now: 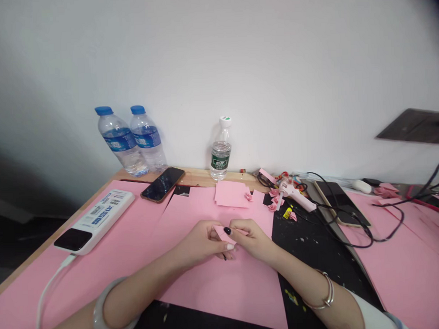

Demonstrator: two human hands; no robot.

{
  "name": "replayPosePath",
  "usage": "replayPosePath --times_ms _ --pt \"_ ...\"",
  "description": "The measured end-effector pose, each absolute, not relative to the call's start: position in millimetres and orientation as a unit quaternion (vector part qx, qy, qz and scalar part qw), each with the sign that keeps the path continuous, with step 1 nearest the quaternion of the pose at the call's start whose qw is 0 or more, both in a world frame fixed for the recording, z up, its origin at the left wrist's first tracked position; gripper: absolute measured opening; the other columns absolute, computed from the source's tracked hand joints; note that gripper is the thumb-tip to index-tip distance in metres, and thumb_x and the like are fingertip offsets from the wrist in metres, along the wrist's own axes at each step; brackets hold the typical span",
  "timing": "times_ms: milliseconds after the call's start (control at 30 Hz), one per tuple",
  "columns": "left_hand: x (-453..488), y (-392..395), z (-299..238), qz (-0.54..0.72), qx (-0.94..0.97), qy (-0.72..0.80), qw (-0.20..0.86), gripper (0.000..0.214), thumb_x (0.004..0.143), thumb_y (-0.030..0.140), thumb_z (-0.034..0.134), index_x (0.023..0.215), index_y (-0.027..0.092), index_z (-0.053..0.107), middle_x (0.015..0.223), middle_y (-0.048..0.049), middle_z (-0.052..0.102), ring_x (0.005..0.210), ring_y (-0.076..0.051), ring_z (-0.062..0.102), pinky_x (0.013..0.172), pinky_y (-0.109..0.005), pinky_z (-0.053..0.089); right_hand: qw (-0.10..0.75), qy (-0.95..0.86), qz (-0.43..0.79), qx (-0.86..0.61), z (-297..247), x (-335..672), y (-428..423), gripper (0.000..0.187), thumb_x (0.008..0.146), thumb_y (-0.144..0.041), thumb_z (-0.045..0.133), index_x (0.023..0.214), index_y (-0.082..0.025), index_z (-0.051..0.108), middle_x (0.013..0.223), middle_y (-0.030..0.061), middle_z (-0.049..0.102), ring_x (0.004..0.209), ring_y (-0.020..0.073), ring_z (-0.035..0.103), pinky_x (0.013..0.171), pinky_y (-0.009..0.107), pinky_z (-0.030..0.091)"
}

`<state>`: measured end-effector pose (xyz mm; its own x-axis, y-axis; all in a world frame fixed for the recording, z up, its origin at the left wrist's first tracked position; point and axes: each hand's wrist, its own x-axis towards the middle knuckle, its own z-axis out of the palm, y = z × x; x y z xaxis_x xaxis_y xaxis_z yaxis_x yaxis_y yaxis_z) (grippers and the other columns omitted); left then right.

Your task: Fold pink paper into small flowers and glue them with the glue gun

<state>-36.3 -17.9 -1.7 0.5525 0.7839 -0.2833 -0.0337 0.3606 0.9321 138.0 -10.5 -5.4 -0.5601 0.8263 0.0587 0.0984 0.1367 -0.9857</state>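
Both hands meet over a large pink sheet [224, 294] in the middle of the table. My left hand [202, 239] pinches a small folded piece of pink paper [222, 232] from the left side. On the right side of the same piece, my right hand [253, 237] grips it, the dark-nailed thumb lying across its top. Fingers hide much of the folded paper. Just beyond the hands lies a stack of pink paper squares [229, 195], with a small paper rose [248, 197] at its right edge.
A pink glue gun [296, 195] lies at right among paper roses [274, 198] and black cables [366, 236]. Phones [163, 184] [341, 203] lie on both sides. A white power bank [99, 219] with a cable is at left. Water bottles [221, 157] [123, 144] [148, 140] stand by the wall.
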Motion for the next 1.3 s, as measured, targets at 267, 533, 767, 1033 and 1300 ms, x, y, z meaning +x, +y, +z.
replayPosePath --times_ms 267,533,767,1033,1300 --pt "-35 -16 2 0.289 0.498 0.387 0.721 0.025 0.069 0.03 0.077 0.086 0.013 0.073 0.066 -0.0062 0.074 0.063 -0.021 0.07 0.061 -0.029 0.051 0.355 -0.665 0.533 -0.384 -10 137 -10 0.042 0.086 -0.052 0.055 0.06 -0.02 0.044 0.053 -0.004 0.045 0.049 0.0117 0.044 0.047 0.023 0.033" --pt "-36 -15 -2 0.313 0.463 0.443 0.701 0.032 0.07 0.041 0.075 0.078 0.016 0.058 0.067 -0.005 0.073 0.054 -0.019 0.07 0.049 -0.025 0.048 0.443 -0.653 0.435 -0.433 -14 135 -7 0.031 0.084 -0.041 0.061 0.065 -0.019 0.05 0.06 -0.0028 0.048 0.053 0.0123 0.044 0.05 0.024 0.036" --pt "-36 -13 2 0.362 0.405 0.422 0.726 0.039 0.072 0.051 0.072 0.086 0.017 0.06 0.076 -0.0074 0.074 0.072 -0.023 0.073 0.067 -0.031 0.054 0.473 -0.749 0.262 -0.383 -13 136 -10 0.022 0.086 -0.024 0.058 0.065 -0.02 0.054 0.071 0.0024 0.059 0.065 0.0157 0.056 0.058 0.027 0.046" --pt "-39 -13 3 0.422 0.388 0.391 0.72 0.021 0.075 0.03 0.072 0.088 0.015 0.065 0.091 -0.0068 0.073 0.09 -0.022 0.068 0.087 -0.039 0.051 0.465 -0.779 0.232 -0.35 -15 137 -11 0.012 0.086 -0.015 0.058 0.088 -0.021 0.068 0.094 0.0074 0.064 0.067 0.0147 0.06 0.053 0.025 0.049" --pt "-40 -11 0 0.43 0.358 0.371 0.741 0.023 0.072 0.022 0.077 0.092 0.016 0.067 0.095 -0.0055 0.072 0.094 -0.019 0.066 0.088 -0.033 0.049 0.469 -0.762 0.281 -0.348 -14 138 -9 0.013 0.088 -0.019 0.059 0.086 -0.021 0.072 0.095 0.0084 0.06 0.086 0.0204 0.063 0.068 0.032 0.054"
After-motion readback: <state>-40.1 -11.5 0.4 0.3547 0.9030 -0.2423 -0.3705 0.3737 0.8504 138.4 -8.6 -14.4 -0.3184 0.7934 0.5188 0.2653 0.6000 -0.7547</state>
